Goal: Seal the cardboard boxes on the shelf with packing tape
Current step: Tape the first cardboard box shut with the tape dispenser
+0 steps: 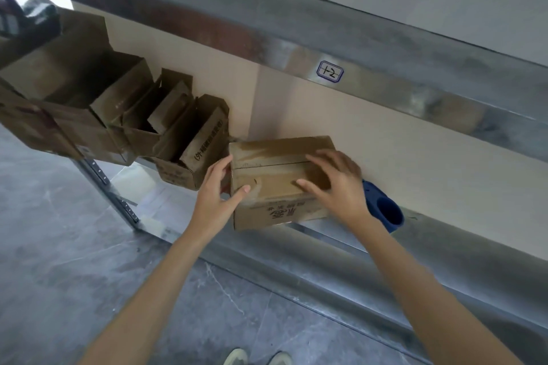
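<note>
The closed cardboard box (271, 176) stands at the front edge of the shelf (430, 163), its printed face towards the person and its two top flaps folded down so that they meet along a seam across the lid. The left hand (215, 195) grips the box's left end: the thumb (241, 191) lies on the lid near the front left corner, and the other fingers (222, 163) curl round the left side, between this box and its neighbour. The right hand (335, 184) rests flat on the right half of the lid, its fingers (314, 185) spread and nearly straight, pressing on the flaps and reaching across the seam; it grasps nothing.

Just behind the right wrist, a blue tape dispenser (384, 207) lies on the shelf near the front edge, just beside the box's right end; whether they touch is hidden by the hand.

To the left, a row of open boxes (184, 139) crowds the shelf, flaps standing up, the nearest one just beside the left hand's knuckles. To the right of the dispenser and behind the box towards the back edge, the shelf surface is bare beige board. The upper shelf beam (296, 47) runs overhead, carrying a small handwritten label (330, 71). Below the front edge lie grey floor (59, 246) and the tips of two shoes (258, 357).
</note>
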### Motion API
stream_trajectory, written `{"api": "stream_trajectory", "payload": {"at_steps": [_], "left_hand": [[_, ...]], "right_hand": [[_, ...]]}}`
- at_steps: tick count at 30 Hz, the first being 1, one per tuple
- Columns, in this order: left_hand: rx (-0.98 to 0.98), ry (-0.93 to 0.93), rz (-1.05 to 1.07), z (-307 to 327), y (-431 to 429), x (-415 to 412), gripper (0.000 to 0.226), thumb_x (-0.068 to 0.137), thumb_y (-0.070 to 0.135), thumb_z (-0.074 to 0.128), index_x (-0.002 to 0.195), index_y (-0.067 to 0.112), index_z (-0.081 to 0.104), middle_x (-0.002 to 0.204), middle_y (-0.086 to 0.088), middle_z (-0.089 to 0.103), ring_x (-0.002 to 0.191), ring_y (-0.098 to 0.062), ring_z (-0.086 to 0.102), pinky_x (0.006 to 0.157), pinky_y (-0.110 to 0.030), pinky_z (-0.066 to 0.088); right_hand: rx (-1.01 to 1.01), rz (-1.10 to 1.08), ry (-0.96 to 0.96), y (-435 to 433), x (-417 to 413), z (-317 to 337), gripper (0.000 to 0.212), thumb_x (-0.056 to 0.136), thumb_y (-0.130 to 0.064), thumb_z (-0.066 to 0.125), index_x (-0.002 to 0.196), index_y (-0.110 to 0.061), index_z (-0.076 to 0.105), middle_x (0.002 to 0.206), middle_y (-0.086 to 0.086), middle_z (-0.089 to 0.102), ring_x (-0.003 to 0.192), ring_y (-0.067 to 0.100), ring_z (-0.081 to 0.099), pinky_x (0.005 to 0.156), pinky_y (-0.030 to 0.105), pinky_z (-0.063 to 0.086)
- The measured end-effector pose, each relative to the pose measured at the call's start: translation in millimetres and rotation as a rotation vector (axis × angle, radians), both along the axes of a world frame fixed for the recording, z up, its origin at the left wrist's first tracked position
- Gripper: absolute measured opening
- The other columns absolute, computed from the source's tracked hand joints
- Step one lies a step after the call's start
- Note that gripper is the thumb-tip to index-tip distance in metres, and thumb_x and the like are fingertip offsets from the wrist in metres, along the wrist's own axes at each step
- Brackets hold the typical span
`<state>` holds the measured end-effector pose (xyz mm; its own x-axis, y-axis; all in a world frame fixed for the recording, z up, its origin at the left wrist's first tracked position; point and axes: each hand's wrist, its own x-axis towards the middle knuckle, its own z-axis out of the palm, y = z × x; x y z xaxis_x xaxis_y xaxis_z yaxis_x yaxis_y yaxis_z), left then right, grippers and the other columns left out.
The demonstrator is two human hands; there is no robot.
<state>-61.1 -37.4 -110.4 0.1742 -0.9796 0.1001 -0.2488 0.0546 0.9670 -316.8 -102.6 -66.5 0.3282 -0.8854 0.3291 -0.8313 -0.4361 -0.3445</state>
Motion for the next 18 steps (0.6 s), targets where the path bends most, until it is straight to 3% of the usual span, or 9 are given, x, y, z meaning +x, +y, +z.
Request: {"api": "stream_trajectory", "payload": {"at_steps": [3, 5, 8, 10, 12, 14, 16, 18], "left_hand": [[0.025, 0.029, -0.038, 4, -10, -1, 0.064, 0.092, 0.012, 0.066, 0.148, 0.029, 0.039, 0.147, 0.012, 0.044, 0.132, 0.002, 0.043, 0.107, -0.028, 0.043], [0.031, 0.02, -0.037, 8, -17, -4, 0.063, 0.093, 0.009, 0.063, 0.148, 0.026, 0.039, 0.147, 0.009, 0.045, 0.133, -0.002, 0.044, 0.108, -0.032, 0.043], [0.03, -0.076, -0.013, 11, -29, -11, 0.059, 0.092, 0.011, 0.063, 0.146, 0.024, 0.04, 0.14, 0.012, 0.044, 0.12, 0.014, 0.045, 0.099, -0.016, 0.042], [0.026, -0.119, 0.016, 13, -41, -16, 0.05, 0.092, 0.015, 0.063, 0.137, 0.022, 0.043, 0.133, 0.012, 0.041, 0.109, 0.02, 0.044, 0.096, -0.014, 0.04], [0.026, -0.2, 0.045, 19, -53, -23, 0.045, 0.092, 0.027, 0.063, 0.131, 0.02, 0.041, 0.135, 0.008, 0.038, 0.116, 0.006, 0.046, 0.096, -0.018, 0.038], [0.029, -0.359, 0.082, 22, -65, -29, 0.062, 0.09, 0.04, 0.064, 0.137, 0.013, 0.035, 0.144, -0.001, 0.037, 0.13, -0.014, 0.041, 0.101, -0.028, 0.039], [0.001, -0.495, 0.1, 24, -73, -32, 0.078, 0.089, 0.048, 0.064, 0.146, 0.01, 0.027, 0.148, -0.005, 0.038, 0.137, -0.022, 0.036, 0.105, -0.037, 0.039], [-0.032, -0.572, 0.055, 23, -76, -32, 0.085, 0.089, 0.053, 0.061, 0.152, 0.011, 0.022, 0.154, -0.007, 0.033, 0.142, -0.024, 0.03, 0.111, -0.039, 0.035]], "right_hand": [[0.202, -0.12, -0.076, -8, -14, -4, 0.061, 0.091, -0.06, 0.051, 0.145, -0.031, 0.043, 0.157, -0.004, 0.027, 0.147, 0.018, 0.018, 0.119, 0.046, 0.021], [0.309, -0.123, -0.195, -7, -15, -10, 0.06, 0.095, -0.052, 0.053, 0.148, -0.028, 0.039, 0.16, -0.005, 0.018, 0.148, 0.014, 0.017, 0.12, 0.039, 0.024], [0.294, -0.169, -0.28, -3, -13, -14, 0.058, 0.094, -0.047, 0.058, 0.146, -0.026, 0.042, 0.158, -0.006, 0.018, 0.143, 0.012, 0.027, 0.111, 0.022, 0.026], [0.268, -0.22, -0.294, -2, -15, -14, 0.056, 0.091, -0.049, 0.062, 0.14, -0.026, 0.048, 0.153, -0.006, 0.023, 0.137, 0.012, 0.034, 0.109, 0.023, 0.03], [0.227, -0.252, -0.291, -4, -17, -12, 0.05, 0.088, -0.048, 0.066, 0.13, -0.024, 0.054, 0.145, -0.006, 0.029, 0.129, 0.012, 0.04, 0.105, 0.025, 0.036], [0.185, -0.271, -0.295, -9, -16, -9, 0.039, 0.087, -0.04, 0.068, 0.119, -0.021, 0.056, 0.136, -0.004, 0.034, 0.122, 0.013, 0.044, 0.097, 0.023, 0.04], [0.163, -0.266, -0.316, -13, -14, -8, 0.033, 0.088, -0.034, 0.068, 0.113, -0.017, 0.053, 0.131, -0.003, 0.034, 0.116, 0.014, 0.047, 0.094, 0.03, 0.046], [0.178, -0.22, -0.322, -15, -11, -12, 0.041, 0.09, -0.036, 0.066, 0.122, -0.017, 0.047, 0.141, -0.003, 0.027, 0.124, 0.016, 0.043, 0.1, 0.033, 0.046]]}}
